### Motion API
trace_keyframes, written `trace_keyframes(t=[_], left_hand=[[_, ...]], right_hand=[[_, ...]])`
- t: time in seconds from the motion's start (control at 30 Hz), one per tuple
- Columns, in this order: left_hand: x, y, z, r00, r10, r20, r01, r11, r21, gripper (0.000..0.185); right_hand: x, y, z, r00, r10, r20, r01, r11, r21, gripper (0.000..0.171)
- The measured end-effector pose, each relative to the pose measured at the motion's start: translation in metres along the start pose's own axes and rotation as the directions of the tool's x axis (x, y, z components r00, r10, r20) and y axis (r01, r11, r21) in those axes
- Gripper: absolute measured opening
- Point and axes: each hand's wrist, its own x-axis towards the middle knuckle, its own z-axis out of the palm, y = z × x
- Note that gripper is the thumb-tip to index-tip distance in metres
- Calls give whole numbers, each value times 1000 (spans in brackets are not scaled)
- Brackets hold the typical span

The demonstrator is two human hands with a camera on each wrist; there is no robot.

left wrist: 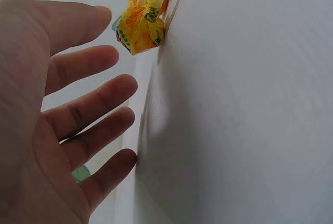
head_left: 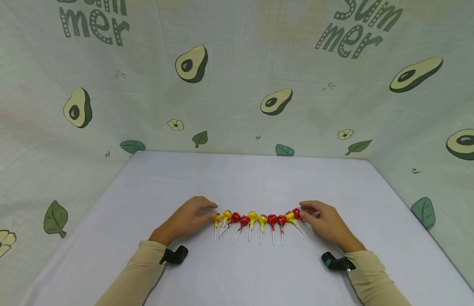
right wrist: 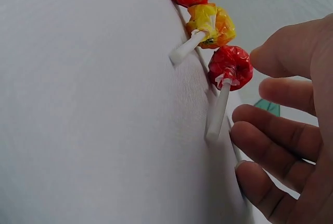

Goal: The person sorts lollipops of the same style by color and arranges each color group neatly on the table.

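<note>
Several lollipops in red and yellow wrappers lie side by side in a row on the white table, their white sticks toward the person. My left hand is at the row's left end, fingers spread and relaxed beside a yellow lollipop. At the other end, my right hand has its thumb right by the last red lollipop, its other fingers loosely bent. Next to that one lies a yellow lollipop, then another red lollipop. Neither hand holds anything.
A white cloth covers the table. Behind and at the sides hangs a pale curtain printed with avocados, leaves and lettering. Each wrist wears a black camera, such as the left wrist camera.
</note>
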Motion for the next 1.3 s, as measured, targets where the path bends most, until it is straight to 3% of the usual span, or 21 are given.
trace_keyframes(t=[0.5,0.73,0.9,1.03,1.3], left_hand=[[-3,-16,-5,997,65,40,-61,994,-95,27],[-2,-17,-5,998,14,69,-2,985,-172,27],[-3,-15,-5,997,7,81,7,986,-169,27],[-5,-14,-7,996,9,89,6,985,-174,28],[-5,-17,-7,994,36,99,-19,986,-167,29]], right_hand=[[17,-3,-5,982,20,188,-28,999,40,34],[29,0,-16,954,27,297,-52,996,78,37],[31,0,-20,936,2,353,-44,993,110,37],[33,0,-22,927,-19,374,-24,994,109,36],[33,4,-17,937,-65,342,35,995,94,28]])
